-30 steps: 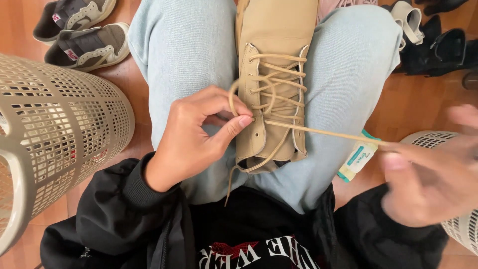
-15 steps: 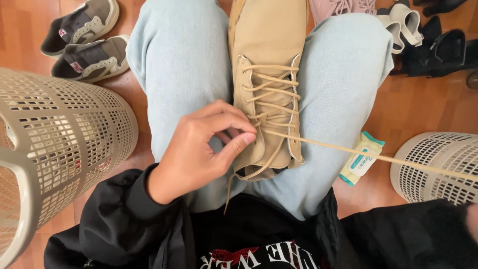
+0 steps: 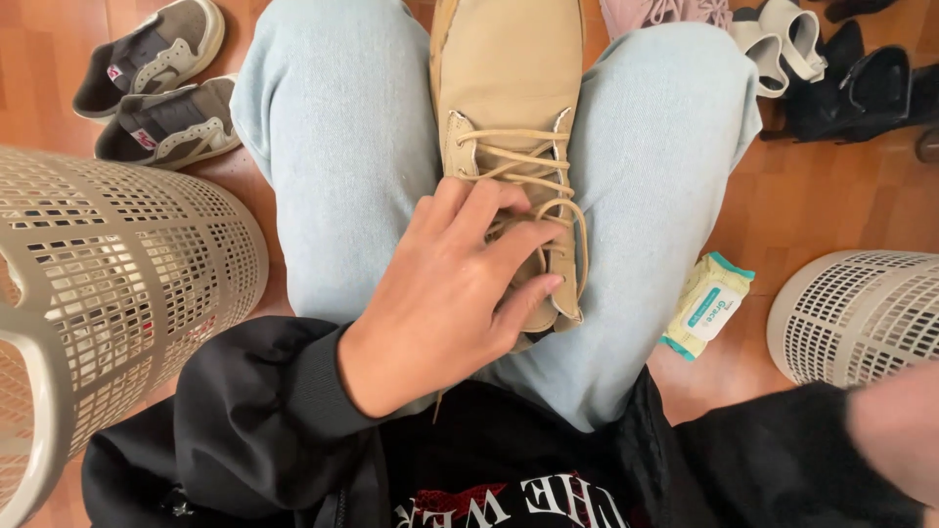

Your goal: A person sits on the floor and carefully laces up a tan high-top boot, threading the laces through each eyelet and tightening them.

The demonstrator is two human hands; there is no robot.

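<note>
A tan lace-up boot (image 3: 509, 78) lies toe-away on my lap, between my two legs in light blue jeans (image 3: 342, 147). My left hand (image 3: 440, 303) is clasped over the boot's laced upper part, its fingers lying across the laces (image 3: 518, 156). Its thumb is hidden under the palm. A slack loop of lace (image 3: 579, 244) hangs just past the fingertips. Only a blurred part of my right hand (image 3: 895, 440) shows at the lower right edge, away from the boot. Whether it holds anything cannot be seen.
A beige perforated plastic basket (image 3: 127, 284) stands at my left and a second one (image 3: 861, 313) at my right. A pack of wipes (image 3: 706, 308) lies on the wooden floor by my right leg. Grey sneakers (image 3: 156, 93) sit at the far left, with sandals and dark shoes (image 3: 831, 68) at the far right.
The lace that was pulled taut to the right is no longer stretched out. My right hand has dropped to the lower right edge. My left hand went from pinching the lace to lying over it.
</note>
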